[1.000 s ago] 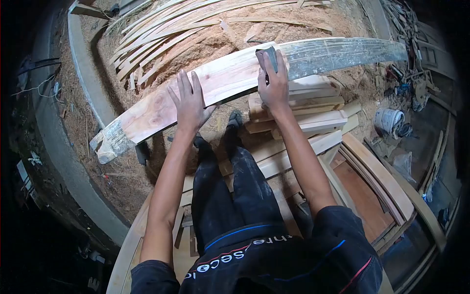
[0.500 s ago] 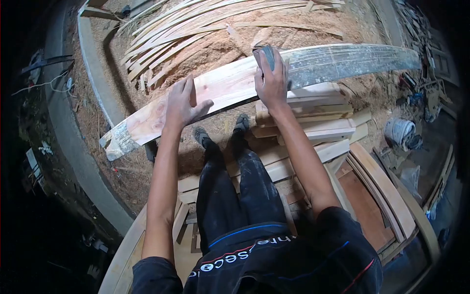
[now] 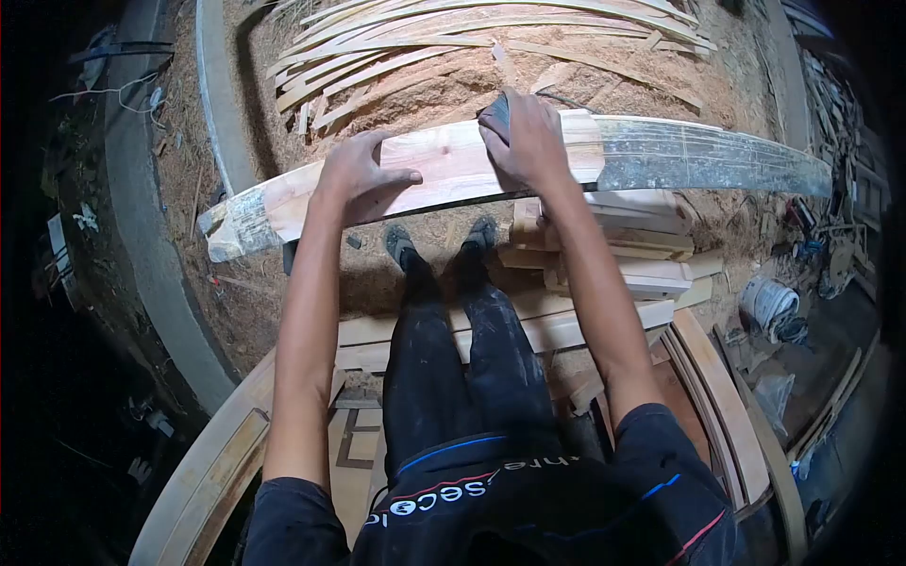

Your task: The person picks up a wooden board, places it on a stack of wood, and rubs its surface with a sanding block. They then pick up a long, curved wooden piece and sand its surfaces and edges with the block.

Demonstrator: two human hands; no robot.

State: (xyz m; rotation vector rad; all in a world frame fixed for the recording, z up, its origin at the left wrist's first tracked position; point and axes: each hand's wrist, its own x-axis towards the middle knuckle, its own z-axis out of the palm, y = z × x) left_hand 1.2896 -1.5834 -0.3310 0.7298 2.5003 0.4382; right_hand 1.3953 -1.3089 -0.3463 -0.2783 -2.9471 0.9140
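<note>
A short pale wooden board (image 3: 453, 174) lies on top of a longer curved weathered plank (image 3: 717, 156), whose grey ends stick out at both sides. My left hand (image 3: 354, 174) grips the pale board left of its middle, with its thumb along the face and its fingers toward the far edge. In my right hand (image 3: 528, 137) is a dark grey folded pad, apparently sandpaper (image 3: 497, 115), pressed near the board's far edge. The fingers are wrapped round the pad and partly hide it.
Long thin wood strips (image 3: 396, 42) lie on sawdust beyond the plank. Stacked boards (image 3: 623, 245) sit to the right of my feet, with a white bucket (image 3: 766, 300) farther right. Curved wooden frames (image 3: 717, 396) stand close by my legs. A concrete kerb (image 3: 156, 255) runs along the left.
My right hand has slid left along the pale board with the pad, away from its right end. My left hand keeps its hold. The view has shifted, so the plank appears less tilted.
</note>
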